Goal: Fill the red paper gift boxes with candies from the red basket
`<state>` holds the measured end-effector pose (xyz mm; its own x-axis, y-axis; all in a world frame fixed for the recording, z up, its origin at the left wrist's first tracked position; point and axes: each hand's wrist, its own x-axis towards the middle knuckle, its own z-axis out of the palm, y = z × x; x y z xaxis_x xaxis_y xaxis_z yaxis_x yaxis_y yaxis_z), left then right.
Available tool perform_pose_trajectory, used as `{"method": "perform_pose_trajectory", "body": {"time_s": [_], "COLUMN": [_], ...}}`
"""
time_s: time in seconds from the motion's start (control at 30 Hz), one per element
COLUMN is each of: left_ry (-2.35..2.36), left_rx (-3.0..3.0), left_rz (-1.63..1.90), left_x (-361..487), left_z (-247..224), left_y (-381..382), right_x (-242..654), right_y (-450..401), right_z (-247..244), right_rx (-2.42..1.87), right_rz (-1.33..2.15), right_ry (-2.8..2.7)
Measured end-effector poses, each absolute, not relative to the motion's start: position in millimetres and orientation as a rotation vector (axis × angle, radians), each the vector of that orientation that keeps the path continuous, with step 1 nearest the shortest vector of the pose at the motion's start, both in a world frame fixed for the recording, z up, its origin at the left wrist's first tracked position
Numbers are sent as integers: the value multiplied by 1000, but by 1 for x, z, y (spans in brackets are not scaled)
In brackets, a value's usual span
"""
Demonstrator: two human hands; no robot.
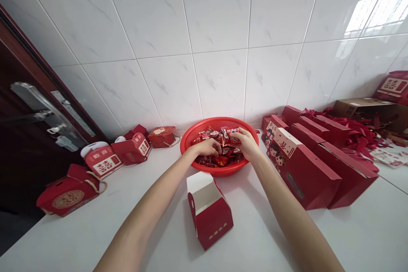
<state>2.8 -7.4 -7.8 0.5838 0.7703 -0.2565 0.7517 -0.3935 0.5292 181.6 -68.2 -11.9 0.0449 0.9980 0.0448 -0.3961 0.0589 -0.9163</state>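
A red plastic basket (219, 172) stands against the wall, filled with wrapped candies (222, 160) in shiny red wrappers. My left hand (209, 148) is inside it with fingers curled down among the candies; what they grip, if anything, is hidden. At the basket's right side, my right hand (245, 142) pinches a red-wrapped candy (235, 136) between thumb and fingers. Between my forearms, just in front of the basket, sits a red cardboard gift box (214, 221) with its top open and white inside showing.
Finished-looking red gift boxes (130, 149) line the left side, by a dark door (28, 136). On the right stand several unfilled-looking red cartons (302, 170), red ribbons (357, 129) and a brown cardboard box (363, 106). A white tiled wall (219, 76) closes the back.
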Motion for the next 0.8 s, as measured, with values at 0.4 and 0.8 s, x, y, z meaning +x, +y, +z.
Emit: {"method": "perform_pose_trajectory", "body": {"time_s": [0.4, 0.8], "left_ry": [1214, 1377], "left_rx": [2129, 2276], "left_rz": [462, -110], "left_x": [-5, -2], "left_z": [-5, -9], "left_y": [-8, -19], "right_x": [180, 181], "right_y": [-70, -70], "right_z": [-9, -11], "right_rx": [-872, -882], "right_rz": [1305, 1309], "right_ry": [-907, -916]}}
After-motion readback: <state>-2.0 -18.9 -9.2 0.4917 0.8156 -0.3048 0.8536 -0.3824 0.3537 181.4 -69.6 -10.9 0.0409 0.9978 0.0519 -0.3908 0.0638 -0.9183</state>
